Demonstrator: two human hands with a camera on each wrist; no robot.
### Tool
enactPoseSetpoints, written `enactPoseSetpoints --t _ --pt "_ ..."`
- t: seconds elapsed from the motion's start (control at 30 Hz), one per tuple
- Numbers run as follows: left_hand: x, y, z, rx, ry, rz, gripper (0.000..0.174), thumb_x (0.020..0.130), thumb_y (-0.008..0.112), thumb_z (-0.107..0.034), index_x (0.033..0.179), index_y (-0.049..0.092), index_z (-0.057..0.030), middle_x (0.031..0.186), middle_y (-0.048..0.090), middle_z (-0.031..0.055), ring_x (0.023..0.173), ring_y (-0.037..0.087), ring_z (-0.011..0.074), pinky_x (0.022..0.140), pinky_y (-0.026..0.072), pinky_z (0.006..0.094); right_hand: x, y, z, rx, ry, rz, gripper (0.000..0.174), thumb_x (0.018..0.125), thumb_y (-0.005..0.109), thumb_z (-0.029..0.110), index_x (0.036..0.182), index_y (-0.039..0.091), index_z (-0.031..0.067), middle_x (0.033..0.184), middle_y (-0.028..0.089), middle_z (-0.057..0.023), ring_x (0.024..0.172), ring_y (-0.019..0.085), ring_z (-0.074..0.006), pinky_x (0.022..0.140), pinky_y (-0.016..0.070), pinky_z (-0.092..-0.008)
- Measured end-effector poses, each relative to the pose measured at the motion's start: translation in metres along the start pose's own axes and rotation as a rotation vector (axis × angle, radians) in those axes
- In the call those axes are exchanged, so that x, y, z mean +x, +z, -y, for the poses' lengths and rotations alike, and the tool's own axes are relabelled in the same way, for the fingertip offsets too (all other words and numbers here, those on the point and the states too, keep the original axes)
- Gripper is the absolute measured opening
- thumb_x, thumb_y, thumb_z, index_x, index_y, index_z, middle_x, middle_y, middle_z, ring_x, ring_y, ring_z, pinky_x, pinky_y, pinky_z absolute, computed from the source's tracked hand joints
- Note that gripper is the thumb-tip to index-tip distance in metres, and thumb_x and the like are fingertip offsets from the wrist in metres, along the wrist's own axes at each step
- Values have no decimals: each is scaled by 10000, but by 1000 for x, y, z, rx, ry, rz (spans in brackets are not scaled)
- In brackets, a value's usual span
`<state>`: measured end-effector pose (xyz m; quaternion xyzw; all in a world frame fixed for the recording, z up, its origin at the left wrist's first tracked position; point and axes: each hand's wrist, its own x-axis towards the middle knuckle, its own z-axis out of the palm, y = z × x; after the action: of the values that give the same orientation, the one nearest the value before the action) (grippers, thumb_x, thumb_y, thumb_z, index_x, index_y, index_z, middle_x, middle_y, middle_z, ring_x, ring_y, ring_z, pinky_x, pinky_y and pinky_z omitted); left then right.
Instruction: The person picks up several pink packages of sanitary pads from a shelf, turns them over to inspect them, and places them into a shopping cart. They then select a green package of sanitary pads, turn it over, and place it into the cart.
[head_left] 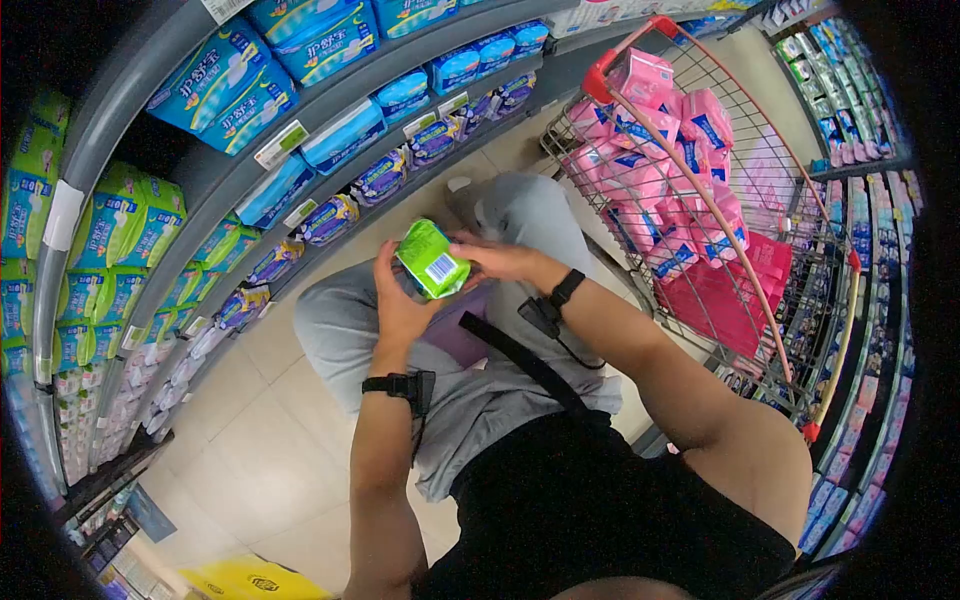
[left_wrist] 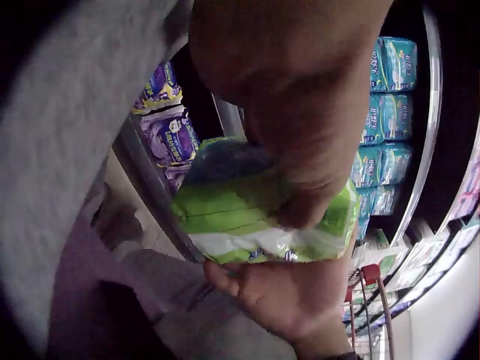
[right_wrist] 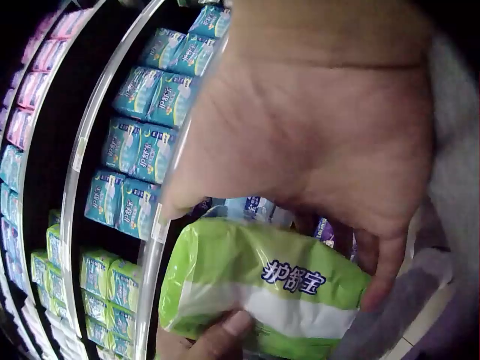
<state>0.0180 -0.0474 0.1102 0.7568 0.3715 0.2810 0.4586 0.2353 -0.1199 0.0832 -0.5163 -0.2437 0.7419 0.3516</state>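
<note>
A bright green plastic-wrapped pack of sanitary pads is held up between my two hands, over my lap. My left hand grips its left side; in the right wrist view that hand's thumb presses on the pack's white band. From the other side, my right hand holds the pack by its end, fingers bent round the edge. A barcode label faces up in the head view, and white lettering with dark outlines shows on the pack in the right wrist view.
Shelves on the left carry blue packs, green packs and purple packs. At the right stands a wire shopping cart with many pink packs and a red bag. Pale floor tiles lie below.
</note>
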Motion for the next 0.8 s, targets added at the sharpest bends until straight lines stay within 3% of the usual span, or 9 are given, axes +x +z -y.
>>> enactPoseSetpoints --t 0.07,0.2,0.27,0.37,0.5,0.57,0.67,0.8 --pt "-6 -1 4 -59 1 40 1151 575 912 -125 1496 227 -34 1452 390 204 1363 397 346 1135 344 461 -8 10 20 -37 30 39 1061 883 652 554 1575 31 44 1495 377 -203 1260 530 -276 930 541 -392" --pt "-11 -4 -3 -197 75 75 1190 551 929 -130 1498 215 -38 1460 381 197 1358 405 351 1141 345 461 -2 10 8 -153 -24 43 1067 861 695 517 1572 43 63 1462 412 -197 1227 544 -273 899 548 -379" --pt "-11 -9 -10 -147 91 80 1214 541 935 -132 1504 201 -40 1472 370 193 1353 411 355 1137 352 457 -5 7 10 -273 -27 45 1051 853 712 494 1569 63 82 1460 410 -195 1216 544 -272 885 550 -378" --pt "-14 -9 -12 -110 86 86 1232 542 942 -151 1508 186 -38 1487 352 189 1345 419 366 1130 362 458 -12 11 7 -211 -87 28 1017 848 716 497 1562 105 106 1458 403 -192 1224 527 -271 899 532 -384" --pt "-15 -4 -8 -225 -2 146 1211 539 950 -174 1498 227 -19 1463 391 218 1335 443 362 1108 379 445 -16 10 10 -200 -102 69 998 852 712 502 1557 132 97 1465 395 -179 1288 466 -264 987 469 -407" --pt "-14 -4 0 -100 10 229 1197 535 954 -197 1490 254 -22 1460 393 219 1332 446 372 1107 379 444 -16 8 8 -139 -110 66 998 854 709 509 1554 139 83 1461 402 -171 1315 438 -258 1038 427 -404" --pt "-13 0 1 -42 13 297 1189 528 958 -232 1482 280 -24 1449 401 219 1338 435 380 1109 376 446 -16 5 4 -240 -126 72 962 871 705 451 1558 144 79 1522 297 -144 1408 330 -261 1098 373 -392" --pt "-12 -1 4 -41 80 324 1239 515 964 -275 1501 253 -35 1461 373 220 1374 385 387 1116 365 466 -18 7 12 -244 -145 63 965 848 740 435 1537 182 53 1471 370 -179 1396 350 -271 1110 357 -390"
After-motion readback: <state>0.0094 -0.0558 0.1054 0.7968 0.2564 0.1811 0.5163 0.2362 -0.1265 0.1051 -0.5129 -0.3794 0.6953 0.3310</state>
